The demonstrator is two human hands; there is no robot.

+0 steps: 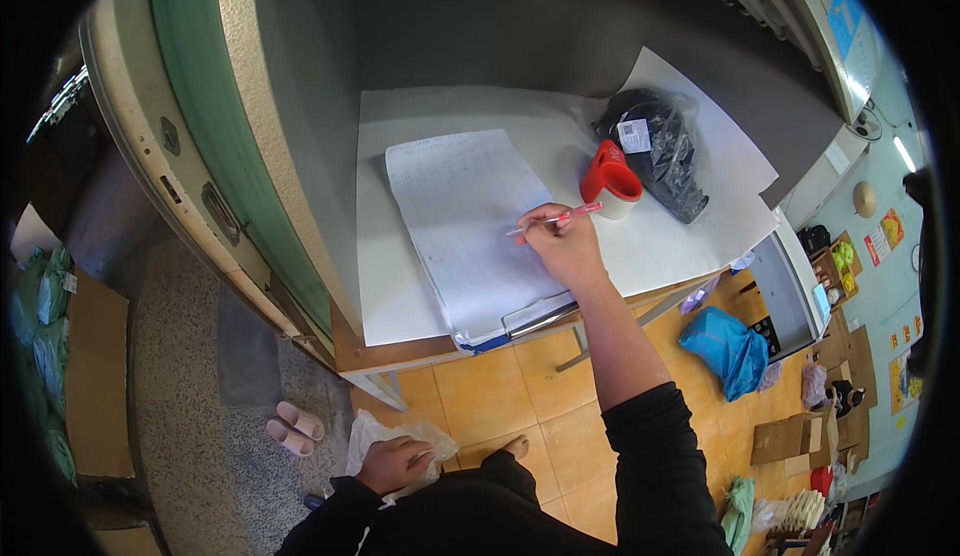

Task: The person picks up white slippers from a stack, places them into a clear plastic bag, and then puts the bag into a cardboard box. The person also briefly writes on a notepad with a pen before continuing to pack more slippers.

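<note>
My right hand is closed around a pink pen, its tip pointing left just over the papers. Those written sheets of paper lie on a clipboard, whose metal clip faces me. To the right of the pen stand a red tape dispenser and a white roll, close together. Behind them lies a dark item in a clear plastic wrapper with a white label. Low at my lap, my left hand has its fingers curled beside a whitish plastic bag; what they grip is hidden.
The white-covered table has grey panels on its left and back. A green-edged door frame rises at the left. Pink slippers rest on the grey floor. A blue bag and cardboard boxes are on the right.
</note>
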